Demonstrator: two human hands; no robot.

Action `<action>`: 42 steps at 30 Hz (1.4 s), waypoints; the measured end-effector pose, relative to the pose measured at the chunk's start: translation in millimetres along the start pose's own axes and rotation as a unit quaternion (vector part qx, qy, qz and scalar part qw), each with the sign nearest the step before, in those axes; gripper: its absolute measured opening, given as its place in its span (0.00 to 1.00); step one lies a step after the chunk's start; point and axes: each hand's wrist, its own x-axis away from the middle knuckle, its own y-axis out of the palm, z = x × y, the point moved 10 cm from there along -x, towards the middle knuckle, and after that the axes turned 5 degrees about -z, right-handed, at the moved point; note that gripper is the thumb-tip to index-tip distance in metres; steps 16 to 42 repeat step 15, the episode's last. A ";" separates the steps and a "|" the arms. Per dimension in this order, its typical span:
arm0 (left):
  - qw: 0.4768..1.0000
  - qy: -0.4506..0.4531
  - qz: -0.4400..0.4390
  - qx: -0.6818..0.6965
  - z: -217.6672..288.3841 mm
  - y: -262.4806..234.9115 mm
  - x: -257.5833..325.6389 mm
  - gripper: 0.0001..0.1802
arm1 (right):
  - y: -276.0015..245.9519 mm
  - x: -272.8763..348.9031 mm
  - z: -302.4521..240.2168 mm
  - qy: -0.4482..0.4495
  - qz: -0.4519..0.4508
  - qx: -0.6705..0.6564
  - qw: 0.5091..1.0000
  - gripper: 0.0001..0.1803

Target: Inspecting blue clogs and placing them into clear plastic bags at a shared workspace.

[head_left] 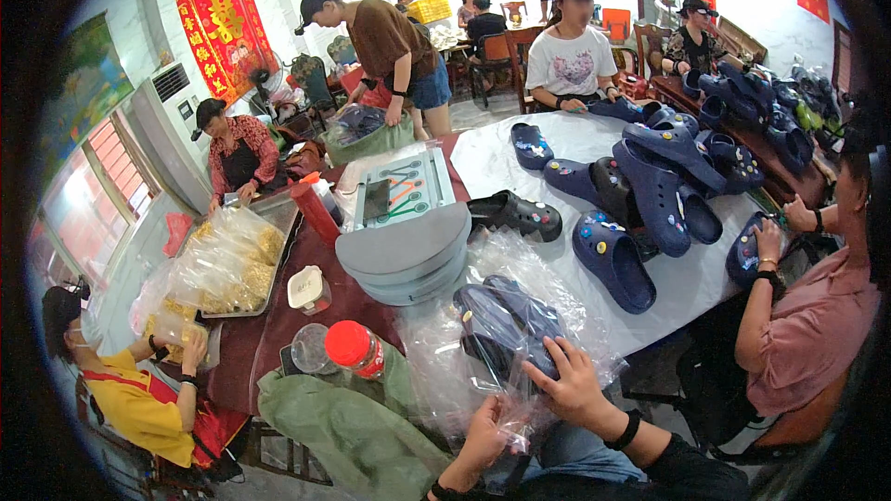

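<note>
A pair of navy blue clogs [506, 320] lies in a clear plastic bag [432, 353] in front of me, at the table's near edge. My left hand [483, 436] is closed on the near edge of the bag, pinching the crumpled film. My right hand [574, 388] rests on the near end of the clogs, its fingers stretched out and apart over them. Whether film lies between those fingers and the clogs is hard to tell. Small colourful charms show on the clogs through the film, which hides part of their shape.
Loose navy clogs [613, 260] are heaped on white sheeting [492, 162] to the right. A black clog [520, 215] lies beside a grey machine [404, 250]. A red-lidded jar [353, 345], a white tub [308, 289] and a green sack [343, 417] stand left. Several people work around.
</note>
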 end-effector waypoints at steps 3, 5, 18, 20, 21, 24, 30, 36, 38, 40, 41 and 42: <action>0.999 0.006 -0.035 -0.025 -2.5 3.7 4.3 0.18 | -7.6 5.2 6.2 0.005 0.015 -0.011 1.000 0.37; 0.996 0.006 -0.067 -0.056 -1.6 6.0 10.7 0.20 | -9.8 8.1 12.3 0.016 0.016 -0.026 0.999 0.34; 0.513 0.074 0.545 -0.659 103.3 -139.7 143.3 0.28 | -2.5 41.6 55.0 0.084 0.149 -0.212 0.962 0.45; 0.513 0.074 0.545 -0.659 103.3 -139.7 143.3 0.28 | -2.5 41.6 55.0 0.084 0.149 -0.212 0.962 0.45; 0.513 0.074 0.545 -0.659 103.3 -139.7 143.3 0.28 | -2.5 41.6 55.0 0.084 0.149 -0.212 0.962 0.45; 0.513 0.074 0.545 -0.659 103.3 -139.7 143.3 0.28 | -2.5 41.6 55.0 0.084 0.149 -0.212 0.962 0.45; 0.513 0.074 0.545 -0.659 103.3 -139.7 143.3 0.28 | -2.5 41.6 55.0 0.084 0.149 -0.212 0.962 0.45; 0.513 0.074 0.545 -0.659 103.3 -139.7 143.3 0.28 | -2.5 41.6 55.0 0.084 0.149 -0.212 0.962 0.45; 0.513 0.074 0.545 -0.659 103.3 -139.7 143.3 0.28 | -2.5 41.6 55.0 0.084 0.149 -0.212 0.962 0.45; 0.513 0.074 0.545 -0.659 103.3 -139.7 143.3 0.28 | -2.5 41.6 55.0 0.084 0.149 -0.212 0.962 0.45; 0.513 0.074 0.545 -0.659 103.3 -139.7 143.3 0.28 | -2.5 41.6 55.0 0.084 0.149 -0.212 0.962 0.45; 0.513 0.074 0.545 -0.659 103.3 -139.7 143.3 0.28 | -2.5 41.6 55.0 0.084 0.149 -0.212 0.962 0.45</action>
